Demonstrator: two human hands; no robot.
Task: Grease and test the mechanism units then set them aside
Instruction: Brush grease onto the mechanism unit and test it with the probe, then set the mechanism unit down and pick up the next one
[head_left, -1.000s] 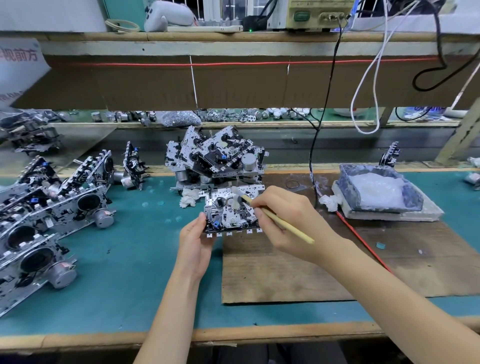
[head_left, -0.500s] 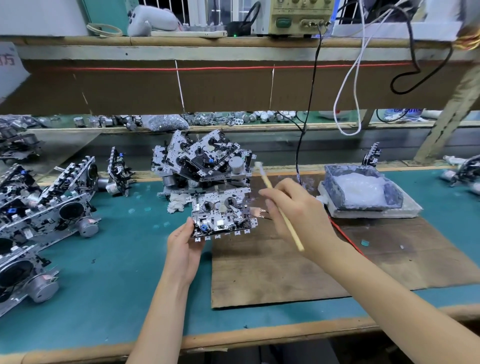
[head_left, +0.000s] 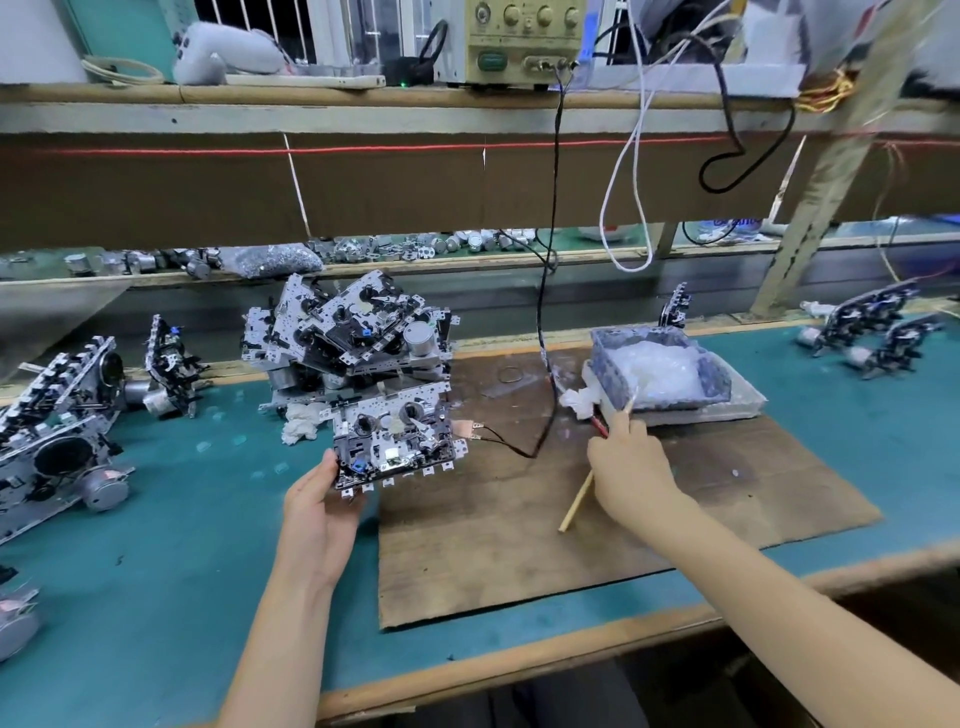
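My left hand (head_left: 316, 512) grips the lower left corner of a metal mechanism unit (head_left: 396, 439), held tilted above the green bench mat. My right hand (head_left: 631, 473) holds a thin wooden stick (head_left: 577, 503); its upper tip reaches the front edge of the grey tray of white grease (head_left: 662, 366), well to the right of the unit. A pile of other mechanism units (head_left: 353, 338) sits just behind the held one.
More units lie at the far left (head_left: 57, 431) and the far right (head_left: 878, 327). A brown board (head_left: 571, 530) covers the mat under my right hand. A black test lead (head_left: 543, 364) with copper contacts hangs down onto the board. A white rag (head_left: 300, 422) lies by the pile.
My right hand lifted the stick off the unit and swung right to the grease tray. My left hand kept holding the unit in roughly the same place.
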